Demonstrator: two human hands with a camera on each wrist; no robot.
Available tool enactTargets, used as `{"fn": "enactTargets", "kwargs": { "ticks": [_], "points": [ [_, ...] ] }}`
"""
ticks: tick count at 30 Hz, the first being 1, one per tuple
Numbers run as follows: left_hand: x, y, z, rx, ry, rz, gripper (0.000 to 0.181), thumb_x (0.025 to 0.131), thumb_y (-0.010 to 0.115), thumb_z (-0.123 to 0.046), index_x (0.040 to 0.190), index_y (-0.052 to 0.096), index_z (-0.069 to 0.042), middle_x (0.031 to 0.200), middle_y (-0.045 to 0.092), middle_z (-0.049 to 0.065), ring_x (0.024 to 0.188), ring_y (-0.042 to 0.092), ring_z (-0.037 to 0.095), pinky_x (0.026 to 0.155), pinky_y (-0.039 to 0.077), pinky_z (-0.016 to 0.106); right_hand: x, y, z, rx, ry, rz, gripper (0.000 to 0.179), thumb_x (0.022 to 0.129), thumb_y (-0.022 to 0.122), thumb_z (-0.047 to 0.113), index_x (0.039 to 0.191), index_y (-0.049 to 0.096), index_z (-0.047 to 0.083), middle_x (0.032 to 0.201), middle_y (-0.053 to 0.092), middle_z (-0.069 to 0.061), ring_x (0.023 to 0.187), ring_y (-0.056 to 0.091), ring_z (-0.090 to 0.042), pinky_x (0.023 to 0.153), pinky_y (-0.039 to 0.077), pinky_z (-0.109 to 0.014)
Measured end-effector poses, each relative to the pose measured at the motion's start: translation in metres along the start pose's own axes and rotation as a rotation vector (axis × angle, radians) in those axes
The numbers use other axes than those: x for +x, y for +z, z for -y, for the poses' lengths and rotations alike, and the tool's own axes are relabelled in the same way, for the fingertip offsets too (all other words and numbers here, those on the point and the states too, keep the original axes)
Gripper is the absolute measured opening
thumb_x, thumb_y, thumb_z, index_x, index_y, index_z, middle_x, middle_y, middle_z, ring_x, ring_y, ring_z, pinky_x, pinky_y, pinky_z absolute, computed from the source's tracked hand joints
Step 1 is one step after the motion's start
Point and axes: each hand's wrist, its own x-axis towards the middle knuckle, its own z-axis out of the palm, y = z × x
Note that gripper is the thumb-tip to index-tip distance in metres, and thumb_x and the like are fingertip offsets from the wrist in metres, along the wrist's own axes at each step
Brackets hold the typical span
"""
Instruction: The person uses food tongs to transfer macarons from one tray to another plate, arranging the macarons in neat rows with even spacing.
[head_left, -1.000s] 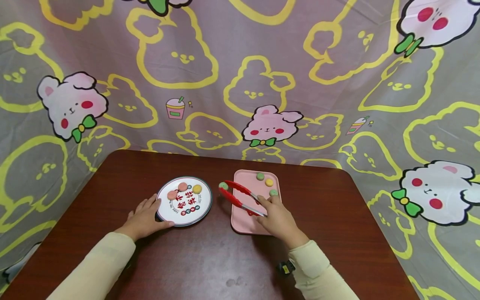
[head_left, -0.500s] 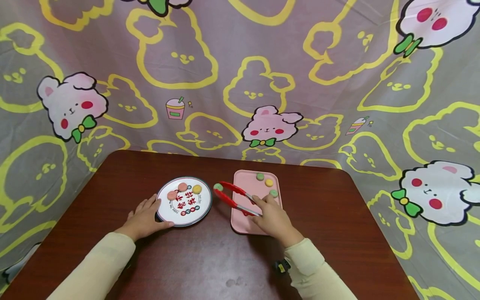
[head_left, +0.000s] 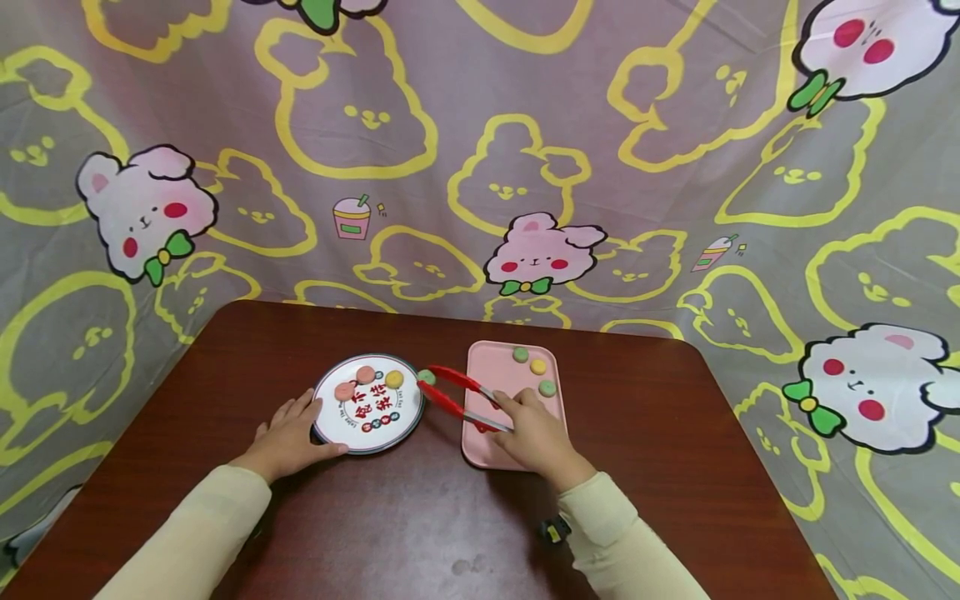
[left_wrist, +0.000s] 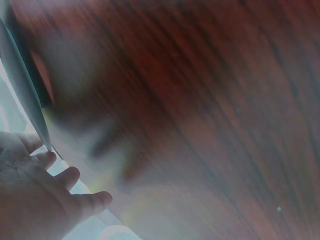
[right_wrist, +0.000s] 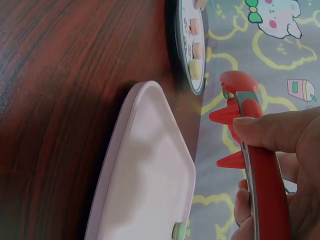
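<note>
In the head view my right hand (head_left: pixel 534 437) grips red-tipped metal tongs (head_left: pixel 478 419), thumb and fingers wrapped about the handle. Between the tongs' tips is a green macaron (head_left: pixel 426 377), held at the right rim of a round white plate (head_left: pixel 375 433) with red lettering. On the plate sit two pink macarons (head_left: pixel 365 374) and a yellow macaron (head_left: pixel 393 379). My left hand (head_left: pixel 288 440) rests at the plate's left rim, its fingers spread and nearly straight; the left wrist view shows the fingers (left_wrist: pixel 67 177) by the plate's edge.
Right of the plate lies a pink rectangular tray (head_left: pixel 487 450), partly below the tongs. It bears two green macarons (head_left: pixel 547 388) and one yellow macaron (head_left: pixel 537 367). The brown wooden table (head_left: pixel 375 533) ends at a patterned cloth (head_left: pixel 420 192) behind.
The right hand has moved left with the tongs, carrying the green macaron from the gap beside the tray to the plate's right rim. My left hand and the plate have stayed put.
</note>
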Motion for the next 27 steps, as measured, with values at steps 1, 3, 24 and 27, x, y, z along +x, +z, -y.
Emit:
{"fn": "enactTargets", "kwargs": {
  "ticks": [1,3,24,27],
  "points": [
    [0.0,0.0,0.0,-0.001,0.0,0.0,0.114,0.073,0.067,-0.068,0.146,0.026,0.01,0.153,0.015,0.033,0.136,0.011,0.056,0.1,0.013,0.078,0.0,0.0,0.001,0.004,0.0,0.004,0.058,0.077,0.078,0.022,0.132,0.06,0.012,0.095,0.052,-0.009,0.071,0.054,-0.02,0.059,0.046,-0.036],
    [0.0,0.0,0.0,-0.001,0.0,-0.001,0.114,0.074,0.067,-0.068,0.146,0.026,0.01,0.153,0.015,0.033,0.136,0.011,0.056,0.1,0.013,0.078,0.001,0.001,0.002,0.017,0.002,0.015,0.057,0.077,0.078,0.022,0.131,0.061,0.013,0.095,0.052,-0.009,0.07,0.054,-0.019,0.058,0.046,-0.035],
    [-0.001,-0.001,-0.002,-0.004,-0.006,0.006,0.114,0.074,0.068,-0.067,0.146,0.026,0.01,0.153,0.014,0.033,0.136,0.011,0.056,0.1,0.013,0.078,0.01,0.011,0.014,0.031,-0.017,0.057,0.06,0.077,0.076,0.023,0.134,0.059,0.015,0.098,0.052,-0.008,0.076,0.052,-0.02,0.057,0.045,-0.036],
    [-0.001,-0.002,-0.002,-0.008,-0.004,0.006,0.114,0.074,0.068,-0.067,0.146,0.026,0.01,0.153,0.014,0.033,0.136,0.011,0.056,0.1,0.013,0.078,0.011,0.012,0.016,0.028,-0.017,0.061,0.059,0.078,0.076,0.023,0.134,0.059,0.015,0.097,0.052,-0.008,0.076,0.052,-0.02,0.057,0.044,-0.036]
  ]
}}
